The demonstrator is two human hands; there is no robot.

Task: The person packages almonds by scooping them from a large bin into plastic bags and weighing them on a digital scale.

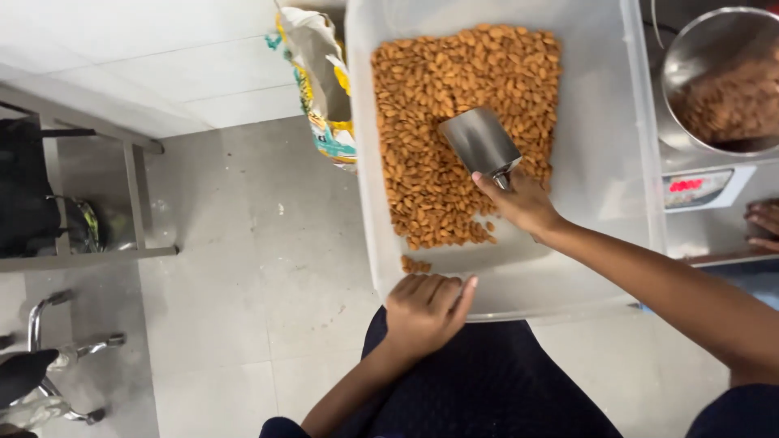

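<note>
The right hand (526,203) is closed around the handle of a metal scoop (480,143), whose blade lies on a heap of almonds (454,105) inside a large clear plastic tub (604,154). The almonds fill the left and far part of the tub; its right side and near end are bare, apart from a few loose nuts by the near left corner. The left hand (426,310) rests on the tub's near rim, fingers curled over the edge and gripping it, thumb out to the right. The tub sits across the person's lap, over dark clothing.

Just left of the tub, at the far end, an opened paper sack (320,81) with yellow and green print stands on the floor, touching the tub's wall. To the right, a round steel bowl (718,77) holding more almonds sits on a weighing scale (702,188) with a lit red display. Another person's fingers (764,223) show at the right edge, near the scale.

The floor (235,268) is of large pale grey tiles with faint marks, and far to the left it meets a white tiled wall. At the left stands a grey metal frame (134,195) with a dark bag under it, and nearer, in the left corner, a chrome tubular leg (57,349) of some furniture
</note>
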